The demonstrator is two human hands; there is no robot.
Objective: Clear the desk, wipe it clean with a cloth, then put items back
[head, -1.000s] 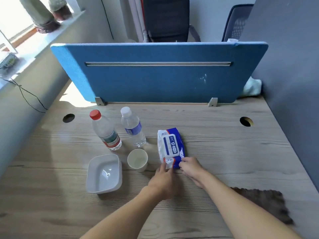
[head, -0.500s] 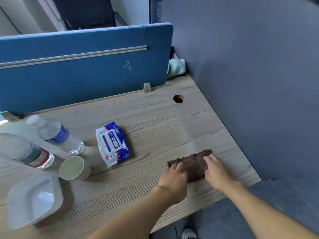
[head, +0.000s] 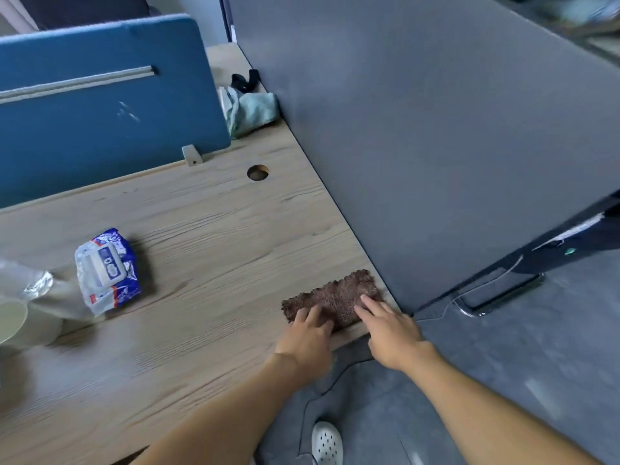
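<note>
- Cloth (head: 335, 293), brown and shaggy, lay flat just below the middle of the frame. It sat at the near right corner of the wooden desk (head: 208, 229), with its right end just beside the gray partition (head: 436, 129).
- Left hand (head: 307, 342) rested on the cloth's lower left part, palm down. The fingers looked fairly straight and laid on the fabric, not curled round it, though that hand was a bit blurry.
- Right hand (head: 392, 333) was palm down too. Its fingers were straight and slightly spread, with the tips pressing the lower right part of the cloth, so no pinching there either.
- Pack of wet wipes (head: 107, 270), white and blue, lay at the left of the frame, well apart from the cloth.
- Paper cup (head: 13, 322) got cut off by the left edge, and the bottom of a clear plastic bottle (head: 32, 280) showed just above it.
- Blue divider (head: 100, 112) stood along the far edge of the desk in the upper left of the frame.
- Pale green towel (head: 251, 110) was bunched between the divider's end and the gray partition.
- Round cable hole (head: 257, 172) sat in the desktop below the towel.
- White perforated shoe (head: 327, 443) showed on the gray floor (head: 503, 380) at the bottom middle, between the two forearms.
</note>
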